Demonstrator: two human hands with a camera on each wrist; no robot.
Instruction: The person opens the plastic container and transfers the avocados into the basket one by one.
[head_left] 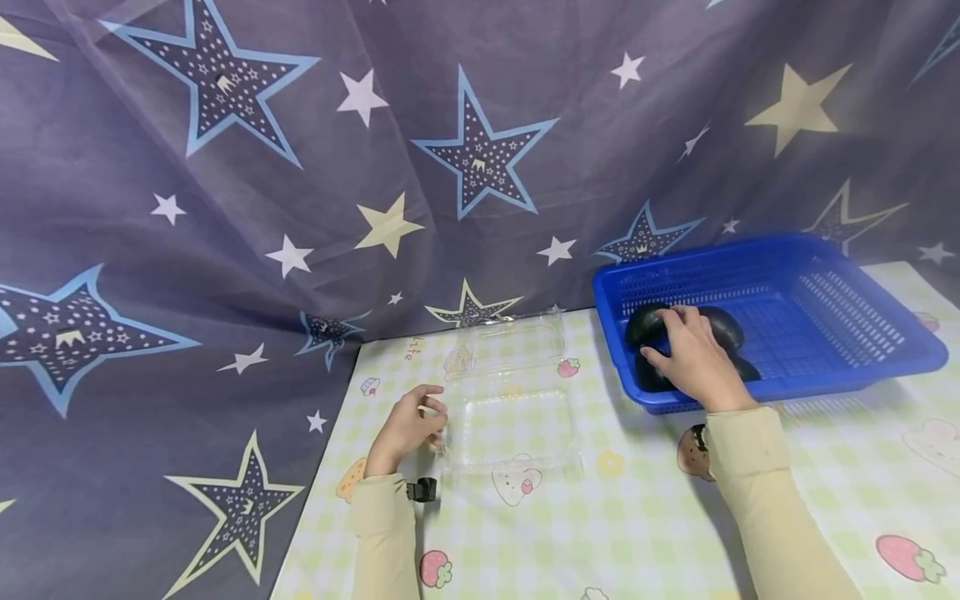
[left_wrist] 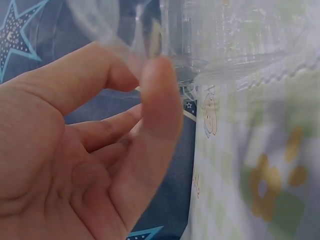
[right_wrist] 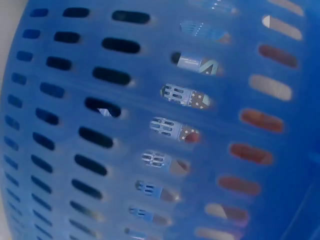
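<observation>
My left hand is at the left edge of a clear plastic container, which lies on the table with its hinged lid folded back behind it. In the left wrist view, the thumb and a finger pinch the container's clear edge. My right hand reaches inside a blue plastic basket, bent over several dark green, oval avocados. Its fingertips are right at the left ones; I cannot tell whether they grip one. The right wrist view is filled by the basket's slotted wall, with skin showing through some slots.
A checked tablecloth with printed fruit and flowers covers the table. Behind it and along its left side hangs a purple-grey curtain with stars. The basket's raised rim stands around the right hand, close to the curtain.
</observation>
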